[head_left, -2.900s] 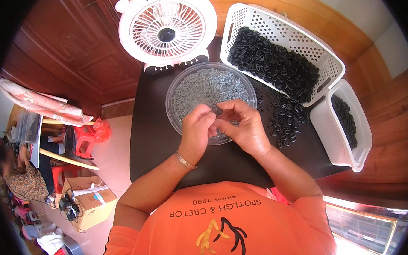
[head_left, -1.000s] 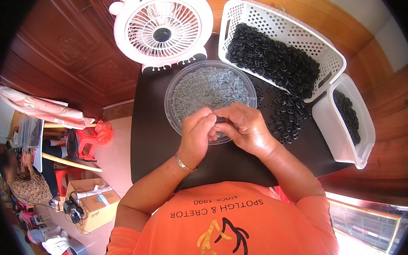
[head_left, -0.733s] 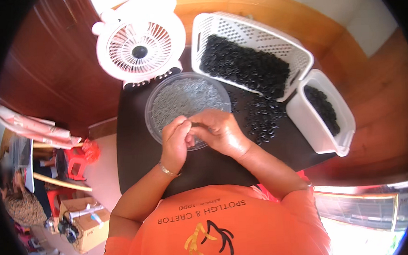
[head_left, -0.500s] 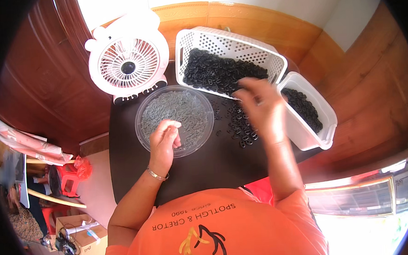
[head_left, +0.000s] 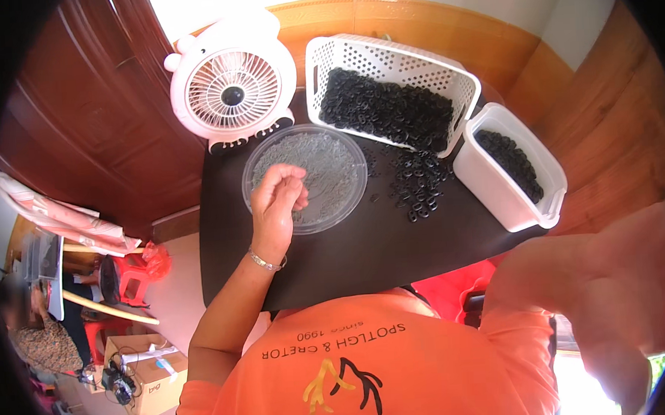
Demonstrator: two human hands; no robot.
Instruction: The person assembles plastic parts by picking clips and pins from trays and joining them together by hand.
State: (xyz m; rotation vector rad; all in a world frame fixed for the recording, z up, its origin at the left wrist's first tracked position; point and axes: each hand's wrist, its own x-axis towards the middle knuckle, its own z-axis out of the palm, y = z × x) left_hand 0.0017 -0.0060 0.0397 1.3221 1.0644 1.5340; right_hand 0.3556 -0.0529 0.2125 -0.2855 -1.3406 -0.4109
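I see the left hand point(head_left: 276, 203) over the tub point(head_left: 361, 185), fingers point(head_left: 288, 170) pressed together; the right arm point(head_left: 569, 279), fingers unreadable, is beyond the worktop's point(head_left: 335, 264) edge.

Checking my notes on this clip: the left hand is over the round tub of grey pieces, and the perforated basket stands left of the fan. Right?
Not quite: the perforated basket stands right of the fan, as the head view shows. The left hand is over the round tub.
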